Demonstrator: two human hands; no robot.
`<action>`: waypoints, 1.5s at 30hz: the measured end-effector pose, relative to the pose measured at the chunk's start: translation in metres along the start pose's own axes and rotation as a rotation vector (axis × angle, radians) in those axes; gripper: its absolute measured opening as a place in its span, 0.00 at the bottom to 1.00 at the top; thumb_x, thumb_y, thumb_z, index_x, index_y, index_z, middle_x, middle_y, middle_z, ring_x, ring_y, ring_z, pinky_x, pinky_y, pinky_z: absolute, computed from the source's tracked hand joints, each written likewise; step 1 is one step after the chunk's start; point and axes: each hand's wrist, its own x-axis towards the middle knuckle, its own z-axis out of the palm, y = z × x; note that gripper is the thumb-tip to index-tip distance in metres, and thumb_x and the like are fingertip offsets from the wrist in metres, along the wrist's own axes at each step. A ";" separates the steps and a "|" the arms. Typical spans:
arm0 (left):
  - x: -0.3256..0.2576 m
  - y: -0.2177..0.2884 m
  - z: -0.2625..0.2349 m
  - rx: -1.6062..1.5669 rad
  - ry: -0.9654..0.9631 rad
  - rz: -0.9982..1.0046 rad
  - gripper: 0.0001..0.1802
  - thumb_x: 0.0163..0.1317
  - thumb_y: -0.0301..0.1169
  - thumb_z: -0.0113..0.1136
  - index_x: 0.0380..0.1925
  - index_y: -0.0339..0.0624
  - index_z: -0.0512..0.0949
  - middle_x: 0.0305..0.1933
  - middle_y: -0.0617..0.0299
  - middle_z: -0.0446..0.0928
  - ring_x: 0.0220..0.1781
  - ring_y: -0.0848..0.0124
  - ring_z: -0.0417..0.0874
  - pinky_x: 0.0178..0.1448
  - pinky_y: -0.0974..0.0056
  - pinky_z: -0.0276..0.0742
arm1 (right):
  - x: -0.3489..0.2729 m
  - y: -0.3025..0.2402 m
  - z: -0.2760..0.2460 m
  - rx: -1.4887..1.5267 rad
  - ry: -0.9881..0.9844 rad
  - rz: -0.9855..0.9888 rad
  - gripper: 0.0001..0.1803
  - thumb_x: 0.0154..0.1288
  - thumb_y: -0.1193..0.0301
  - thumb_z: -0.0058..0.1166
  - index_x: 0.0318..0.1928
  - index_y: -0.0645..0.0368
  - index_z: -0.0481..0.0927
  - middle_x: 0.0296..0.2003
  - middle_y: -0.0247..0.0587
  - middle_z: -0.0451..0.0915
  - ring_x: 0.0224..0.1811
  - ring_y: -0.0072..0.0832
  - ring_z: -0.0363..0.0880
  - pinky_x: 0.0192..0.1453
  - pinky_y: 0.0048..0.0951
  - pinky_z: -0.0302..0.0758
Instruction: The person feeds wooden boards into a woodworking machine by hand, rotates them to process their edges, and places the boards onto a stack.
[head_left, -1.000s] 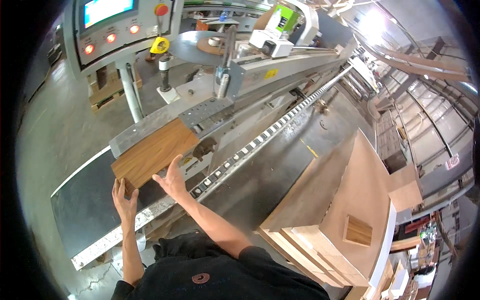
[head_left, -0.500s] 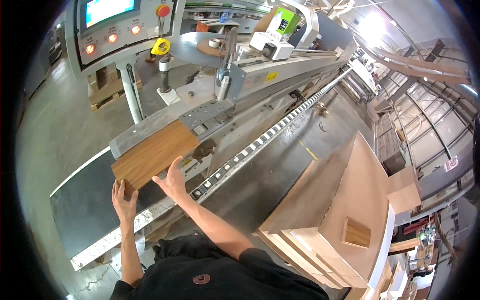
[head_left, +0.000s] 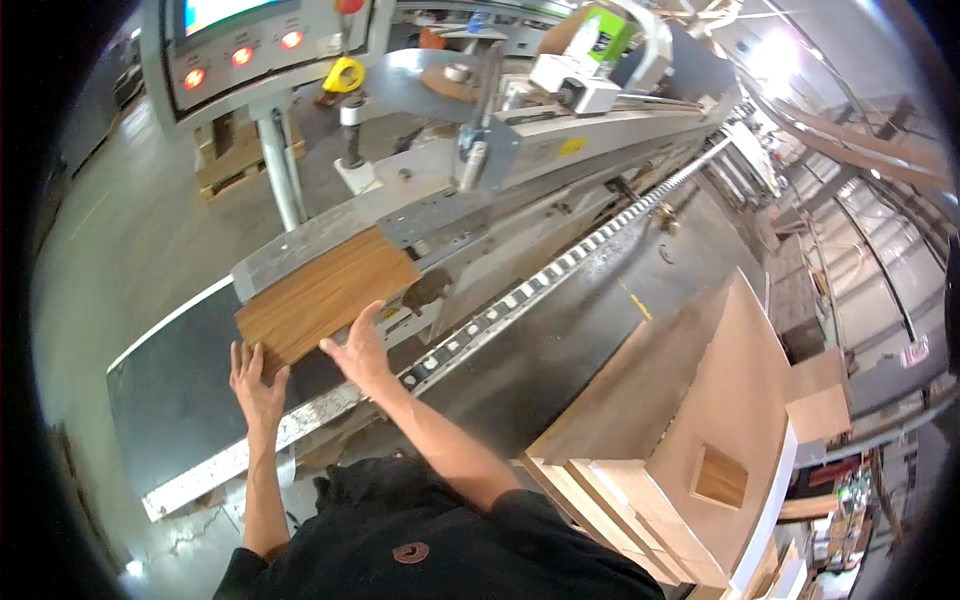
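Hands, left [head_left: 256, 382] and right [head_left: 357, 348], spread flat against wooden panel's [head_left: 325, 292] near edge.

A grey concrete floor [head_left: 110, 220] fills the left of the frame, with a wooden pallet [head_left: 235, 150] lying on it at upper left. Above that stands a control panel [head_left: 250, 45] with a lit screen and 3 glowing red lamps, carried on a metal post [head_left: 280, 170]. A long grey machine [head_left: 560, 140] runs from centre toward upper right, a roller track [head_left: 560, 270] beside it. At lower right sits a stack of pale wooden panels [head_left: 700, 430]. Bright light [head_left: 775, 55] glares at upper right, with racking [head_left: 870, 200] beyond.
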 end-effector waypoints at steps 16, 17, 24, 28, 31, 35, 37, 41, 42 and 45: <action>0.025 0.066 0.051 0.031 0.005 0.074 0.34 0.47 0.31 0.74 0.57 0.30 0.76 0.65 0.34 0.70 0.79 0.46 0.52 0.76 0.43 0.48 | 0.042 0.033 -0.071 -0.073 -0.029 0.081 0.69 0.54 0.57 0.72 0.68 0.86 0.28 0.55 0.75 0.72 0.59 0.57 0.74 0.63 0.40 0.72; 0.028 0.073 0.058 0.032 -0.001 0.076 0.34 0.47 0.31 0.74 0.57 0.30 0.76 0.65 0.34 0.70 0.79 0.46 0.52 0.76 0.43 0.48 | 0.046 0.042 -0.075 -0.071 -0.029 0.087 0.69 0.54 0.57 0.72 0.68 0.86 0.28 0.55 0.75 0.72 0.59 0.57 0.74 0.63 0.40 0.72; 0.045 0.117 0.096 0.031 0.001 0.109 0.34 0.44 0.31 0.74 0.54 0.32 0.78 0.67 0.33 0.67 0.79 0.47 0.52 0.77 0.43 0.46 | 0.079 0.081 -0.116 -0.092 0.025 0.030 0.66 0.53 0.62 0.73 0.66 0.90 0.31 0.56 0.67 0.75 0.60 0.50 0.75 0.63 0.37 0.72; 0.053 0.136 0.118 0.030 0.027 0.132 0.33 0.44 0.32 0.75 0.53 0.32 0.79 0.67 0.32 0.67 0.79 0.47 0.52 0.78 0.43 0.45 | 0.096 0.097 -0.140 -0.003 -0.061 0.084 0.68 0.54 0.57 0.72 0.67 0.88 0.31 0.55 0.81 0.70 0.59 0.61 0.73 0.65 0.41 0.72; 0.058 0.151 0.130 0.015 0.012 0.135 0.33 0.44 0.32 0.75 0.53 0.32 0.79 0.67 0.32 0.67 0.79 0.47 0.52 0.78 0.43 0.45 | 0.108 0.122 -0.148 0.007 -0.030 -0.030 0.68 0.54 0.58 0.72 0.67 0.88 0.31 0.55 0.78 0.71 0.59 0.59 0.74 0.64 0.41 0.72; 0.064 0.172 0.142 -0.008 0.034 0.181 0.33 0.45 0.34 0.75 0.53 0.34 0.79 0.69 0.32 0.65 0.79 0.45 0.53 0.77 0.43 0.47 | 0.124 0.156 -0.157 0.151 0.012 -0.108 0.67 0.51 0.58 0.73 0.67 0.89 0.35 0.54 0.77 0.72 0.59 0.58 0.74 0.63 0.39 0.73; 0.069 0.178 0.153 -0.001 0.052 0.195 0.32 0.45 0.34 0.75 0.53 0.34 0.79 0.68 0.32 0.66 0.79 0.45 0.53 0.77 0.42 0.47 | 0.127 0.155 -0.171 0.102 0.060 -0.126 0.66 0.50 0.57 0.74 0.67 0.90 0.38 0.54 0.76 0.72 0.59 0.57 0.74 0.62 0.38 0.73; 0.077 0.194 0.180 0.000 0.070 0.214 0.32 0.46 0.35 0.75 0.53 0.36 0.79 0.65 0.31 0.69 0.78 0.45 0.53 0.77 0.41 0.46 | 0.119 0.128 -0.218 0.029 -0.031 0.146 0.63 0.53 0.56 0.72 0.69 0.87 0.43 0.53 0.72 0.74 0.55 0.55 0.77 0.61 0.40 0.73; 0.081 0.209 0.193 0.022 0.089 0.266 0.32 0.47 0.39 0.74 0.53 0.37 0.80 0.61 0.32 0.73 0.77 0.43 0.56 0.77 0.40 0.47 | 0.112 0.140 -0.230 -0.042 0.111 0.019 0.61 0.55 0.54 0.70 0.70 0.84 0.45 0.52 0.70 0.75 0.54 0.54 0.77 0.61 0.42 0.73; 0.090 0.232 0.222 0.062 -0.054 0.203 0.31 0.49 0.43 0.73 0.52 0.38 0.81 0.57 0.37 0.78 0.71 0.46 0.66 0.77 0.41 0.47 | 0.066 0.149 -0.261 -0.008 0.250 -0.075 0.51 0.63 0.53 0.63 0.72 0.75 0.52 0.53 0.62 0.75 0.57 0.50 0.73 0.64 0.47 0.68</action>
